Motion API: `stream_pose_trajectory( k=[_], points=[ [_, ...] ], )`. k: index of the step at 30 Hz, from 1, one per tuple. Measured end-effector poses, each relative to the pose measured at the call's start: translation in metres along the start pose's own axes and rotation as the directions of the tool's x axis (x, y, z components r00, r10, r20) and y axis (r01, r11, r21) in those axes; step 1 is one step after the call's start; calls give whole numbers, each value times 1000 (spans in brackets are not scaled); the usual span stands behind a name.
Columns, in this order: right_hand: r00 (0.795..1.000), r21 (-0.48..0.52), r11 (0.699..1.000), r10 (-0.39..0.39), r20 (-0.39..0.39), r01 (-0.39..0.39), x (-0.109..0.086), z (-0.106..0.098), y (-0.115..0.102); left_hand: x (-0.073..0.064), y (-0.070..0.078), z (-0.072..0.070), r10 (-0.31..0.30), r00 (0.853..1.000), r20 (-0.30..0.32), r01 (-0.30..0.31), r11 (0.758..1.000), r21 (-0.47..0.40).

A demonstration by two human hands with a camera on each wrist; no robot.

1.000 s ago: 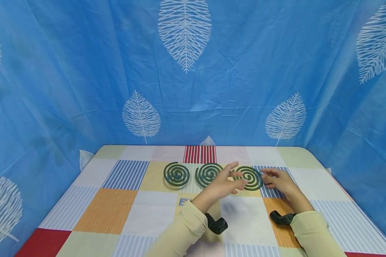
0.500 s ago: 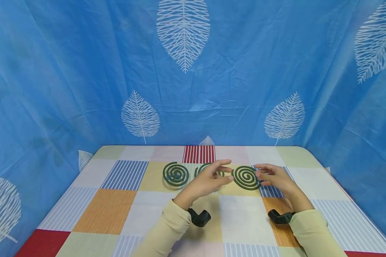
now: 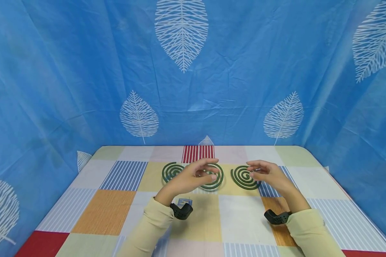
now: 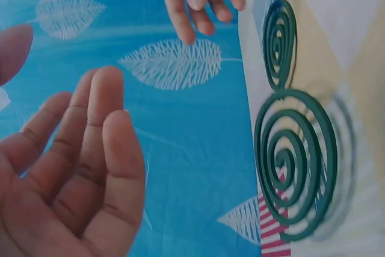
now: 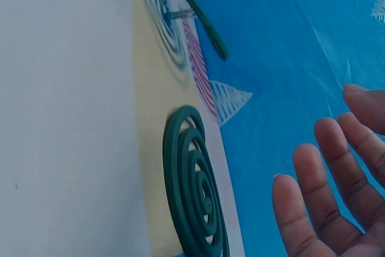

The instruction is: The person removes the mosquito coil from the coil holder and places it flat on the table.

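Three green mosquito coils form a row across the far part of the table. My left hand (image 3: 193, 175) is held above the row with relaxed fingers and nothing in them. It partly covers the left coil (image 3: 163, 174) and the middle coil (image 3: 222, 175) in the head view. Over the right edge of the right coil (image 3: 246, 189) is my right hand (image 3: 270, 175), empty too, its fingers loosely bent. The right wrist view has the right coil (image 5: 171, 167) below that hand's fingers. A raised coil (image 5: 198, 13) and a thin metal stand (image 5: 180, 14) appear farther off there.
A patchwork-patterned cloth (image 3: 241, 217) covers the table. Blue curtain (image 3: 231, 82) with white leaf prints hangs behind it and along both sides. Each wrist wears a black band piece (image 3: 182, 211). A blue printed mark (image 3: 184, 202) shows on the cloth near the left wrist.
My left hand has moved left, from beside the right coil to over the middle one. My right hand has shifted slightly left and up, overlapping the right coil's edge. The coils stay in place.
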State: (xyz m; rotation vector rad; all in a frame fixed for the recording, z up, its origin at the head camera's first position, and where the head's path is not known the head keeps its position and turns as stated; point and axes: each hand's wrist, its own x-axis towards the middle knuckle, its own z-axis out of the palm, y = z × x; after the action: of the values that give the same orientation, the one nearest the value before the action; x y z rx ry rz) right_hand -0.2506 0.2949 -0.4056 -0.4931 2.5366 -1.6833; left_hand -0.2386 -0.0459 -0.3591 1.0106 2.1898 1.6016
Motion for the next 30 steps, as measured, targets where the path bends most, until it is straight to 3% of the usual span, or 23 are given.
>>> stream_pose_trajectory(
  k=[6,12,22,30],
  points=[
    [997,11,997,-72,-41,72,3,13,-10,-7,-8,-12,66,997,-49,-64,997,43],
    [990,39,990,-131,-56,134,10,28,-13,-11,-21,-20,91,989,-118,-80,992,96],
    [995,10,995,-99,-23,99,22,46,-10,-11,-38,-27,-11,981,-192,19,999,41],
    [997,57,996,-72,-39,74,35,58,-7,-9,-50,-29,-104,963,-248,112,994,19]
  ],
)
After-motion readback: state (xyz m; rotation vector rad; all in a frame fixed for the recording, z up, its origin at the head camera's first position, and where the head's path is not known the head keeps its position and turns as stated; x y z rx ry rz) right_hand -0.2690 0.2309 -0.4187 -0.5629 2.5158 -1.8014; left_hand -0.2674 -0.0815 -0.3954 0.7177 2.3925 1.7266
